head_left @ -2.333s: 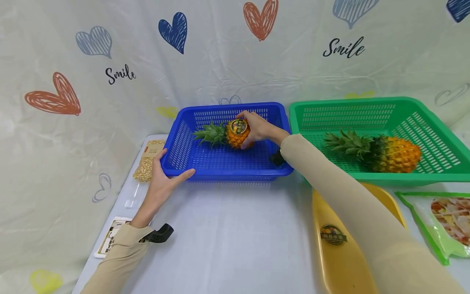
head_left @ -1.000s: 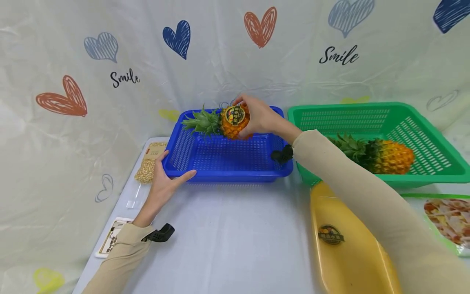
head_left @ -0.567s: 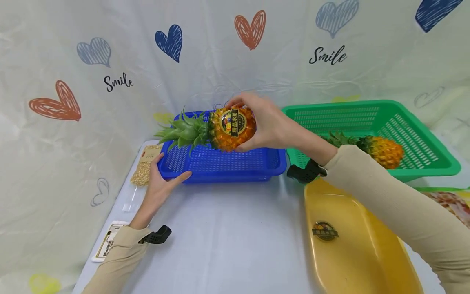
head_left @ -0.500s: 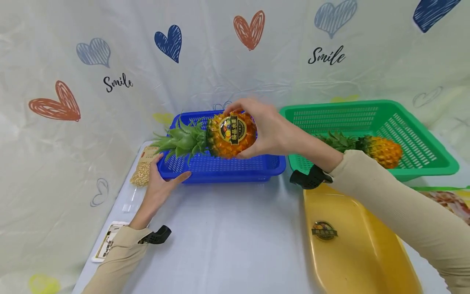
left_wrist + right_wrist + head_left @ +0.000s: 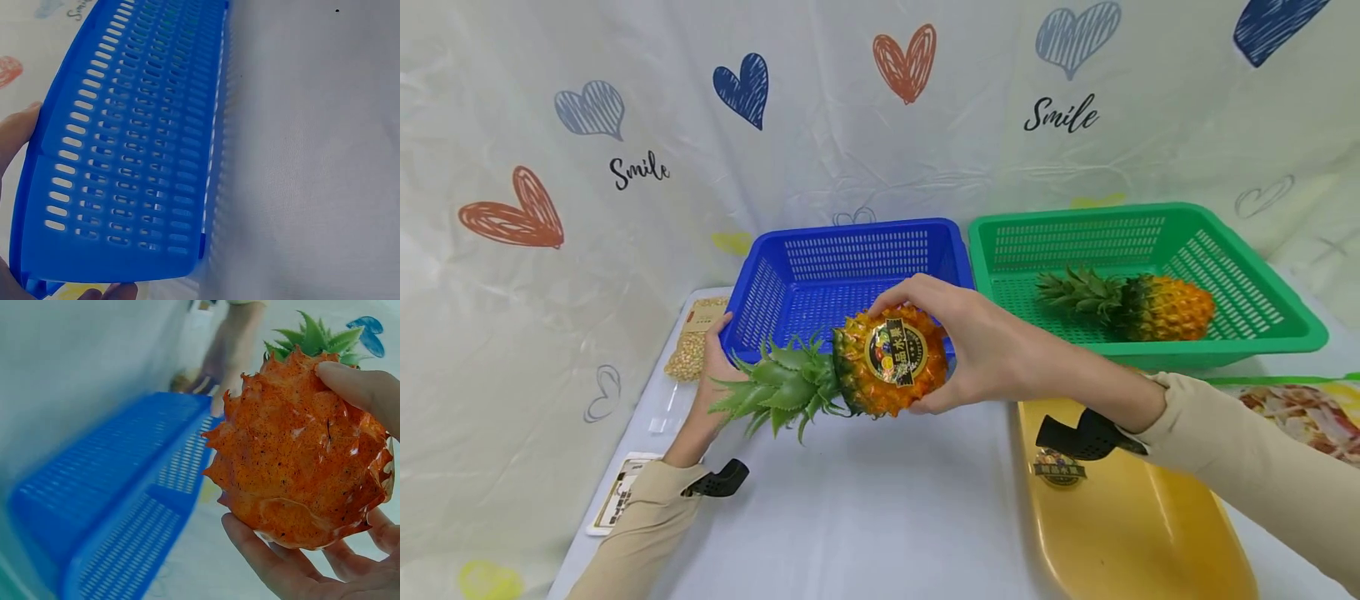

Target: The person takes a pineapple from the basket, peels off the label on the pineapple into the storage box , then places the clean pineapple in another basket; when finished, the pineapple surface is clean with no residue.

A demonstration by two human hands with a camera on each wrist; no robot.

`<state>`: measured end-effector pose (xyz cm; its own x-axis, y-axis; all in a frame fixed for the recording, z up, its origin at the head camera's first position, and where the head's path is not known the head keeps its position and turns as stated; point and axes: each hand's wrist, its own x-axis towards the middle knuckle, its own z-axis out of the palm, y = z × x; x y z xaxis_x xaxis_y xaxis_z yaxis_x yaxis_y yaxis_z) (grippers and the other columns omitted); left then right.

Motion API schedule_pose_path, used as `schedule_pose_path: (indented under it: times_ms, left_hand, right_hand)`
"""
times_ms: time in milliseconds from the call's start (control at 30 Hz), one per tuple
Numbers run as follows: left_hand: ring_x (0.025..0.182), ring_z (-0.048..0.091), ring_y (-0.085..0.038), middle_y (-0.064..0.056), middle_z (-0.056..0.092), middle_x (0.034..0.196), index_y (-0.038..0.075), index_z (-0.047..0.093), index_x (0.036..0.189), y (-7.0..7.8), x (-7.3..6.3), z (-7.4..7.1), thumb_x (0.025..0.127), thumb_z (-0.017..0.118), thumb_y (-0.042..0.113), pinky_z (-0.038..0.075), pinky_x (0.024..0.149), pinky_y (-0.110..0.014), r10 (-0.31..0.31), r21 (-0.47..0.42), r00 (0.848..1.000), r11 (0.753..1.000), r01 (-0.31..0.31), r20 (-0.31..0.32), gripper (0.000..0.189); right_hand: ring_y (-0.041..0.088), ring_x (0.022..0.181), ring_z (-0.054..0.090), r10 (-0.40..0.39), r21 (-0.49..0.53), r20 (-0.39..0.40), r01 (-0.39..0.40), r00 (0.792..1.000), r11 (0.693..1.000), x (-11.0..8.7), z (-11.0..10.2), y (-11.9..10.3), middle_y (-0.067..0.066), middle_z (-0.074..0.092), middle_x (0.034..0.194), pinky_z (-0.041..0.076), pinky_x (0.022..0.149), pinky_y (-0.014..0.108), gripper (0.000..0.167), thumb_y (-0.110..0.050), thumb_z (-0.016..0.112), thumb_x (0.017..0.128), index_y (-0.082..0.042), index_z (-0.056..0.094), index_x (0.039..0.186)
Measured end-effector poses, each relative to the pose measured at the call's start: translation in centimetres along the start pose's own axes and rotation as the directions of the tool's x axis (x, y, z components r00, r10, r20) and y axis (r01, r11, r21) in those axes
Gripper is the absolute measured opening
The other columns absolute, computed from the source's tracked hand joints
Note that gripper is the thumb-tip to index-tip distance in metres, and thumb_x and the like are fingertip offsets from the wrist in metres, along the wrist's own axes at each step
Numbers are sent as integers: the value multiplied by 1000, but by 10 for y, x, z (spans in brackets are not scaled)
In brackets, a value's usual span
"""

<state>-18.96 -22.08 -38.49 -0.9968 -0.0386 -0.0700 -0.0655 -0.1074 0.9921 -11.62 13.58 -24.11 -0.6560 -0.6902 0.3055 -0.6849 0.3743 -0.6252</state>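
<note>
My right hand (image 5: 985, 346) grips a pineapple (image 5: 891, 358) by its orange body, thumb on one side and fingers on the other. The fruit lies sideways in the air in front of the blue basket (image 5: 865, 227), leafy crown to the left, a round black-and-gold sticker facing up. In the right wrist view the base of the pineapple (image 5: 300, 450) fills the grasp. My left hand (image 5: 711, 383) holds the blue basket at its front left corner, partly hidden behind the crown. The left wrist view has the thumb and fingertips around that corner of the basket (image 5: 125, 156).
A green basket (image 5: 1150, 348) with another pineapple (image 5: 1172, 308) stands to the right. Before it sits a yellow tub (image 5: 1135, 533), with a green-edged food bag (image 5: 1300, 412) beside it. A bag of yellow kernels (image 5: 687, 357) and a white card (image 5: 621, 492) lie left.
My right hand has lifted the pineapple out of the blue basket and brought it forward, nearer the camera. The left hand has stayed at the basket corner.
</note>
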Motion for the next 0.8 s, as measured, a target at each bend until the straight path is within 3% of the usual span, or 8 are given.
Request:
schedule_pose_path:
  times_ms: [33, 67, 100, 133, 200, 367, 800]
  left_hand:
    - [125, 53, -19, -14, 47, 147, 10, 24, 160, 0, -4, 0, 90, 73, 4, 43, 111, -30, 38, 165, 999, 986, -36, -12, 86]
    - [132, 49, -24, -17, 40, 154, 11, 15, 164, 1, -8, 0, 89, 75, 5, 40, 114, -35, 73, 314, 997, 947, -63, -21, 96]
    - [139, 43, -31, -20, 32, 161, 13, 11, 165, 2, -12, 1, 90, 79, 14, 38, 118, -42, 71, 379, 997, 923, -62, -9, 101]
    - [144, 38, -35, -23, 24, 165, 13, 6, 167, 3, -17, 2, 89, 83, 21, 36, 119, -47, 92, 468, 996, 880, -79, -4, 110]
    - [150, 32, -40, -22, 17, 169, 17, 4, 168, 4, -21, 3, 90, 83, 29, 32, 122, -53, 87, 497, 996, 864, -73, -5, 111]
    - [154, 23, -39, -17, 12, 171, 16, 6, 167, 3, -23, 3, 89, 84, 35, 25, 124, -56, 93, 543, 995, 837, -68, -20, 111]
    - [155, 21, -37, -16, 12, 172, 14, 8, 167, 0, -21, 2, 88, 85, 37, 22, 125, -56, 102, 541, 994, 838, -70, -29, 112]
  right_hand:
    - [23, 126, 55, 8, 11, 8, -9, 1000, 1000, -3, 2, 2, 4, 57, 138, 61, 91, 37, 86, -8, 101, 65, -11, 55, 138]
    - [23, 126, 55, 14, 17, 15, -14, 1000, 1000, -6, 4, 5, 4, 57, 137, 61, 91, 36, 86, -8, 100, 65, -10, 55, 138]
    - [23, 125, 56, 22, 22, 22, -22, 1000, 1000, -9, 5, 8, 4, 58, 137, 60, 91, 36, 86, -7, 100, 65, -10, 54, 138]
    - [23, 124, 56, 30, 26, 29, -31, 999, 999, -12, 7, 11, 4, 58, 137, 60, 90, 35, 85, -7, 100, 66, -10, 55, 137]
    - [23, 123, 57, 45, 32, 42, -46, 998, 998, -18, 11, 18, 4, 58, 136, 60, 91, 35, 84, -8, 100, 66, -10, 54, 137]
    - [24, 122, 58, 76, 21, 73, -78, 994, 997, -32, 21, 31, 4, 59, 134, 60, 91, 36, 83, -11, 100, 67, -11, 55, 136]
    - [30, 118, 60, 152, -11, 137, -152, 979, 988, -50, 45, 50, 8, 61, 130, 60, 92, 43, 79, -13, 100, 67, -9, 56, 133]
